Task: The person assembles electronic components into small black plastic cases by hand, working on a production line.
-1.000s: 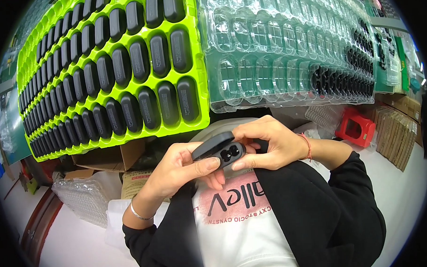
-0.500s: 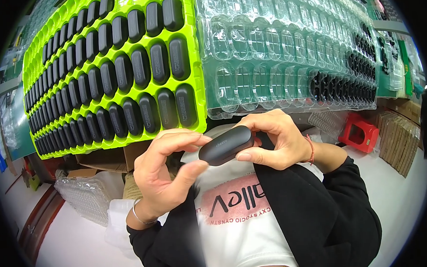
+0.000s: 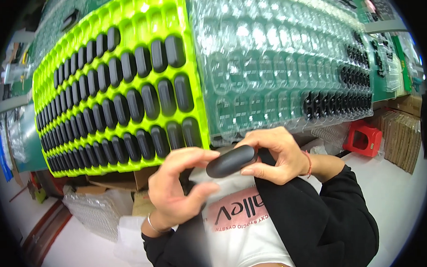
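My right hand (image 3: 275, 155) pinches a small black oval case (image 3: 231, 161) between thumb and fingers, its smooth rounded side facing up. My left hand (image 3: 177, 186) hovers just left of the case with its fingers curled and spread, holding nothing. Both hands are in front of my chest, just below the near edge of a bright green tray (image 3: 123, 96) whose pockets hold several rows of the same black oval cases.
A clear plastic blister tray (image 3: 277, 60) lies to the right of the green one, mostly bare pockets with several black parts at its right end. A red stool (image 3: 363, 138) and stacked cardboard (image 3: 404, 138) stand at right. Bagged plastic trays (image 3: 91, 213) and a cardboard box (image 3: 116, 179) sit below left.
The case was held open in both hands with its two inner cavities showing; it now shows its smooth outside. My left hand has let go and drawn back to the left.
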A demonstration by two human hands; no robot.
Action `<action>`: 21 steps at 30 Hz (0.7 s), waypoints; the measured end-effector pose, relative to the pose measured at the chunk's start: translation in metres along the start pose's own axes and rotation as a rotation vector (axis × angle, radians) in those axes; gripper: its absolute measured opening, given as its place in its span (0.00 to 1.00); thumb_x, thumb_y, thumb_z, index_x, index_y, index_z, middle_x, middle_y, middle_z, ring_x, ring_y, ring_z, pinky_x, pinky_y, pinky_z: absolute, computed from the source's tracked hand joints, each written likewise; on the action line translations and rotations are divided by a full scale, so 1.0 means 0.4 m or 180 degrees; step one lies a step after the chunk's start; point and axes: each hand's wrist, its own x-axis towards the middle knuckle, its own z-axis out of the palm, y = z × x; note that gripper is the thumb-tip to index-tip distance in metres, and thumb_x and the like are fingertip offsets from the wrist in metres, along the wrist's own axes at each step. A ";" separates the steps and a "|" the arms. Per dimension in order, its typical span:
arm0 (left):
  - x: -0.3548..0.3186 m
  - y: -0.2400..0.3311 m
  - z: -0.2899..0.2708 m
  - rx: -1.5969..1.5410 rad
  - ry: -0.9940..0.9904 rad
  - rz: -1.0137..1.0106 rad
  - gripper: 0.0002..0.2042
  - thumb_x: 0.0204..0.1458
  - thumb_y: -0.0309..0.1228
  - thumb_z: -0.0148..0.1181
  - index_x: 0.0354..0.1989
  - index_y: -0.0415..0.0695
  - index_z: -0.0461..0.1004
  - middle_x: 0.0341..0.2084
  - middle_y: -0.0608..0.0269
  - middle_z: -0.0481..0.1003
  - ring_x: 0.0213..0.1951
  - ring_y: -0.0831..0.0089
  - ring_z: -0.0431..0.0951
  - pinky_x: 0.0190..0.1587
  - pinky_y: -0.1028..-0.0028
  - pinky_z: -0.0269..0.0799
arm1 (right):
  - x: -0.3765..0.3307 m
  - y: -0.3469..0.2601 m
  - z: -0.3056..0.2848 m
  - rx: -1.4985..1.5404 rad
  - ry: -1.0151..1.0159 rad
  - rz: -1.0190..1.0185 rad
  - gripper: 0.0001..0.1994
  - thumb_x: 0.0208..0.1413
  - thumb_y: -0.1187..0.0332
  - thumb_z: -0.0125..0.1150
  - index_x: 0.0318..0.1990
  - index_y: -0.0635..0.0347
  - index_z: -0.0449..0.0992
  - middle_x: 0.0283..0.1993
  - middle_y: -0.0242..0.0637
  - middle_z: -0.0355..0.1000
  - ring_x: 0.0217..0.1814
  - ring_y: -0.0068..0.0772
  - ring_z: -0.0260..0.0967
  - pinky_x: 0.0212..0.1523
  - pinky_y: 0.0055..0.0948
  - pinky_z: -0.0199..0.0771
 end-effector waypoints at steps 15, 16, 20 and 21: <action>0.150 0.016 0.089 0.1366 0.0240 0.1080 0.20 0.41 0.19 0.72 0.44 0.38 0.74 0.37 0.55 0.80 0.37 0.58 0.81 0.41 0.66 0.77 | 0.099 -0.075 -0.146 -0.1959 0.0109 -0.1507 0.23 0.44 0.70 0.72 0.51 0.62 0.75 0.43 0.39 0.72 0.38 0.40 0.72 0.34 0.34 0.75; 0.154 0.014 0.089 0.1376 0.0295 0.1079 0.20 0.41 0.20 0.73 0.45 0.39 0.74 0.38 0.55 0.80 0.37 0.59 0.81 0.41 0.67 0.77 | 0.107 -0.080 -0.150 -0.1998 0.0062 -0.1477 0.22 0.44 0.70 0.71 0.50 0.62 0.75 0.43 0.39 0.72 0.38 0.40 0.72 0.34 0.33 0.75; 0.164 0.018 0.074 0.1303 0.0431 0.0869 0.21 0.40 0.20 0.74 0.45 0.38 0.74 0.38 0.52 0.80 0.39 0.59 0.80 0.44 0.67 0.75 | 0.163 -0.090 -0.166 -0.1970 -0.0323 -0.1301 0.20 0.45 0.70 0.70 0.47 0.62 0.75 0.44 0.39 0.72 0.39 0.41 0.72 0.34 0.33 0.75; 0.164 0.022 0.063 0.1347 0.0509 0.0865 0.21 0.40 0.20 0.74 0.45 0.38 0.74 0.38 0.52 0.80 0.39 0.59 0.80 0.44 0.67 0.75 | 0.183 -0.091 -0.163 -0.1956 -0.0391 -0.1359 0.20 0.45 0.70 0.70 0.47 0.62 0.75 0.44 0.39 0.72 0.39 0.41 0.72 0.34 0.33 0.75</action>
